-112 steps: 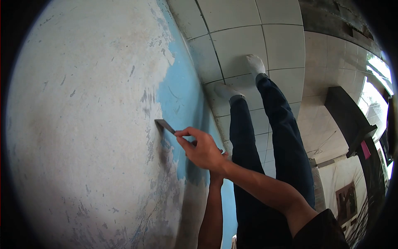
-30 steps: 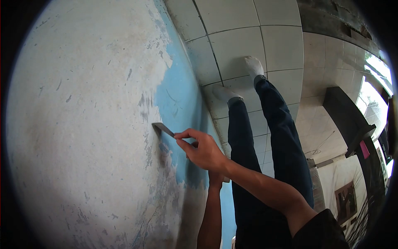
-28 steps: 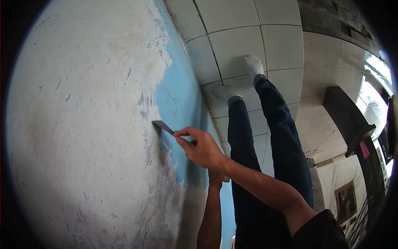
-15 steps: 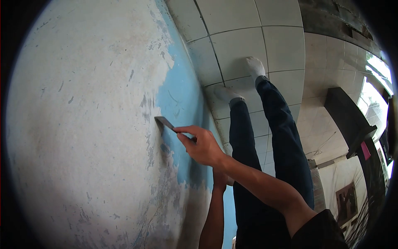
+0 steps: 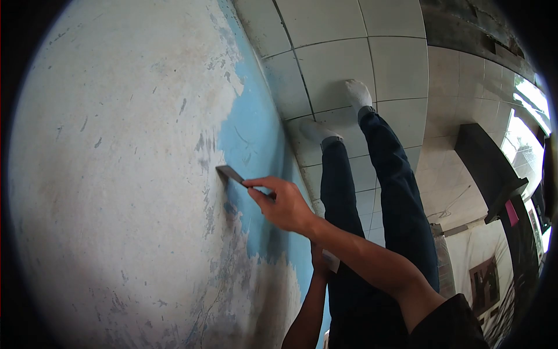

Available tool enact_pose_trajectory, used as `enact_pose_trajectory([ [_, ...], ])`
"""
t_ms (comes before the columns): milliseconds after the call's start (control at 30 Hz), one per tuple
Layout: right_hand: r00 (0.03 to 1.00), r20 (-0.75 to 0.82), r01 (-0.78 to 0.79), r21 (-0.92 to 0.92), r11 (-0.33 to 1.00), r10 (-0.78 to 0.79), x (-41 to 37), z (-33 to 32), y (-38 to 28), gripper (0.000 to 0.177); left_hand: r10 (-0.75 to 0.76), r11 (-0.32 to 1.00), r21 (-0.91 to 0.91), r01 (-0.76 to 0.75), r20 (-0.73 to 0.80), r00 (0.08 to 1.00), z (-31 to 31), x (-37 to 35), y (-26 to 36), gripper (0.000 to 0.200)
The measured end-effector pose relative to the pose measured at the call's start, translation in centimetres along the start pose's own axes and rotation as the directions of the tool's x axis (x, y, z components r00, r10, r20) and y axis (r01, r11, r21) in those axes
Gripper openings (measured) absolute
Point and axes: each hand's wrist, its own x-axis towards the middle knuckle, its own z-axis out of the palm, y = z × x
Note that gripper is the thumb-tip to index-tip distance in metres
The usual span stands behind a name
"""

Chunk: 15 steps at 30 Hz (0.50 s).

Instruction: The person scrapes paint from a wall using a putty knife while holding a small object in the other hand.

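- Scraper point(image 5: 232, 174), flat and grey, is up at the wall point(image 5: 128, 145), its far edge seemingly against the surface, right by the ragged border between pale and blue.
- The person's right hand point(image 5: 285, 203) is closed in a pinch on it, thumb and fingers together around the near end, the blade poking out past the fingertips.
- Beneath that forearm, the left hand point(image 5: 318, 256) is mostly hidden; a small pale piece point(image 5: 331, 262) shows at it. I can't tell whether it's gripped, or how far those fingers are open.
- Around the blade, the surface is patchy, with grey flecks and bits of blue mixed into the off-white.
- By my eye, most of the wall in view is already without blue, though scuffs and grey spots dot it and a darker, mottled patch lies lower down.
- Blue paint point(image 5: 250, 134) covers a strip between that pale area and the floor, jagged along its inner edge; as I judge it, that strip is uneven but largely whole.
- Farther out, two feet in white socks point(image 5: 359, 94) stand on the tiled floor point(image 5: 337, 64), close by the wall.
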Motion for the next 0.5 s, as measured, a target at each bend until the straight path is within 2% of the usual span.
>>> enact_pose_trajectory([
  [33,1.0,-0.012,-0.023,-0.001,1.0,0.023,0.4,0.0,0.0,0.026,0.048,0.997,0.058,-0.049,0.016,0.999,0.1,0.0,0.2,0.051],
  [67,1.0,-0.02,-0.02,0.014,1.0,0.02,0.5,0.0,0.0,0.025,0.131,0.966,0.207,-0.155,0.126,0.983,0.4,0.0,0.3,0.051],
  [200,1.0,0.013,0.007,0.02,1.0,-0.008,-0.8,0.0,-0.3,0.025,0.117,0.933,0.311,-0.183,0.219,0.969,3.8,1.1,3.4,0.049],
  [333,1.0,-0.004,-0.011,0.011,1.0,0.011,0.8,-0.3,0.2,0.024,0.178,0.819,0.526,-0.228,0.144,0.973,5.4,2.6,3.1,0.053],
  [400,1.0,0.005,-0.011,0.031,0.999,0.011,0.5,-0.3,0.3,0.024,0.239,0.702,0.675,-0.226,0.075,0.968,6.4,3.1,3.5,0.054],
  [500,0.999,0.033,0.005,0.055,0.998,-0.007,-0.7,-0.1,0.4,0.025,0.294,0.503,0.853,-0.137,-0.02,0.955,7.7,4.0,3.9,0.057],
])
